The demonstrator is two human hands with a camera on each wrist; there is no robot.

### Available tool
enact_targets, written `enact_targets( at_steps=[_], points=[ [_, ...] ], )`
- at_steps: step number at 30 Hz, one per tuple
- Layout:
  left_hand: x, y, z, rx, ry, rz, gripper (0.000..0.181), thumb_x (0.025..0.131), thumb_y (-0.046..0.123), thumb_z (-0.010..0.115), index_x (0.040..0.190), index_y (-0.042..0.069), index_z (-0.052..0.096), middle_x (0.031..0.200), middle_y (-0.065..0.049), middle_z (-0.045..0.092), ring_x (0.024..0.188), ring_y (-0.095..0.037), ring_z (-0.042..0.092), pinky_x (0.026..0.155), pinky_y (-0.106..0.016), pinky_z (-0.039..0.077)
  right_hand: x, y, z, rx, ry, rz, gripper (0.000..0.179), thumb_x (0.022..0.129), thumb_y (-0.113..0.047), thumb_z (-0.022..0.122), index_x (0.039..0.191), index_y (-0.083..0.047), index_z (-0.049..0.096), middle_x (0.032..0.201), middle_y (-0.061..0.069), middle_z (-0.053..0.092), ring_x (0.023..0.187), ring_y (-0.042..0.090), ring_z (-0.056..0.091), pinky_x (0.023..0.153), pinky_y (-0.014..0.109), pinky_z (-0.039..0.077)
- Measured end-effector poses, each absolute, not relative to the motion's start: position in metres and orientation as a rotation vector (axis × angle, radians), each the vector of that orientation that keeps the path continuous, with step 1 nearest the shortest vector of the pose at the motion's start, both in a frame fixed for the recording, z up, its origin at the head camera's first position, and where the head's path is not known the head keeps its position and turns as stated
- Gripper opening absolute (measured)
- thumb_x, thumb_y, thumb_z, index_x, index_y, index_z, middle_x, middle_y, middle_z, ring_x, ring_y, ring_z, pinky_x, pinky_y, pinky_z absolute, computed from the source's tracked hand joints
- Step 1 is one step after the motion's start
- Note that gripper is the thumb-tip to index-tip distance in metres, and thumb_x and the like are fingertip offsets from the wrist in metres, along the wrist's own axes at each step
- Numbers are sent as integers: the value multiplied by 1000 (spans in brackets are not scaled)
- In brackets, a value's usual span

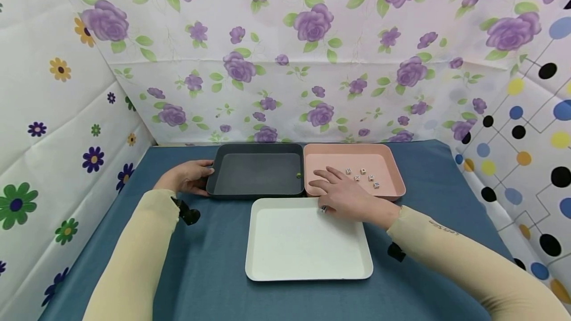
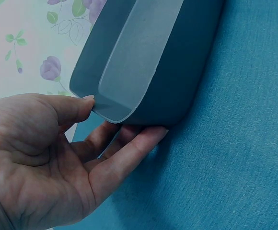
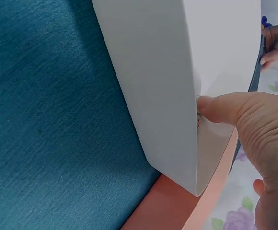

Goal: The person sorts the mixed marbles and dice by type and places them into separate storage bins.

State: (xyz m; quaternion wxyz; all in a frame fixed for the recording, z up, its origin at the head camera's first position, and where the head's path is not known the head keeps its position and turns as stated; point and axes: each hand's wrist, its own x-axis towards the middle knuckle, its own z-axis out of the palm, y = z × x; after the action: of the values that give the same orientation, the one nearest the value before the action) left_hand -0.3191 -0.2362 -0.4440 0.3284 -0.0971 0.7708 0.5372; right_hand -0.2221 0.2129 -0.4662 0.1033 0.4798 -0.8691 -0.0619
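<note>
My left hand [image 1: 191, 177] grips the left end of a dark grey tray [image 1: 256, 195], the thumb at its rim and the fingers against its outer wall in the left wrist view. One small green piece [image 1: 299, 175] lies at the right end of that tray. My right hand [image 1: 345, 197] is low over the far edge of a white tray [image 1: 308, 246], the thumb at a small white die [image 1: 323, 208] there. Its other fingers spread toward a pink tray [image 1: 397, 192]. In the right wrist view the white tray's wall [image 3: 153, 86] partly hides the die.
Several white dice [image 1: 371, 178] lie in the pink tray. The dark and pink trays stand side by side at the back of the blue cloth-covered table [image 1: 205, 271], with the white tray in front. Flowered cloth [image 1: 276, 88] hangs behind, and patterned cloths hang at both sides.
</note>
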Motion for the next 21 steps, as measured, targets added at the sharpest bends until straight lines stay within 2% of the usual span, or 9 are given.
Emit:
enact_targets(
  at_steps=[14,21],
  points=[
    [-320,-237,-445,-269,2032,1395,57,114,18,36,167,19,14,156,-28,36,129,-43,54,86,-53,58,-218,211,-467,1397,-2613,-146,13,83,-24,89,91,-25,79,146,6,56,148,36,32,123,54,19],
    [-320,-236,-443,-256,2014,1398,58,114,19,36,167,19,11,157,-29,33,132,-44,50,87,-54,58,-219,212,-463,1384,-2621,-124,14,82,-24,89,90,-25,78,148,7,54,148,36,31,124,52,16]
  ],
)
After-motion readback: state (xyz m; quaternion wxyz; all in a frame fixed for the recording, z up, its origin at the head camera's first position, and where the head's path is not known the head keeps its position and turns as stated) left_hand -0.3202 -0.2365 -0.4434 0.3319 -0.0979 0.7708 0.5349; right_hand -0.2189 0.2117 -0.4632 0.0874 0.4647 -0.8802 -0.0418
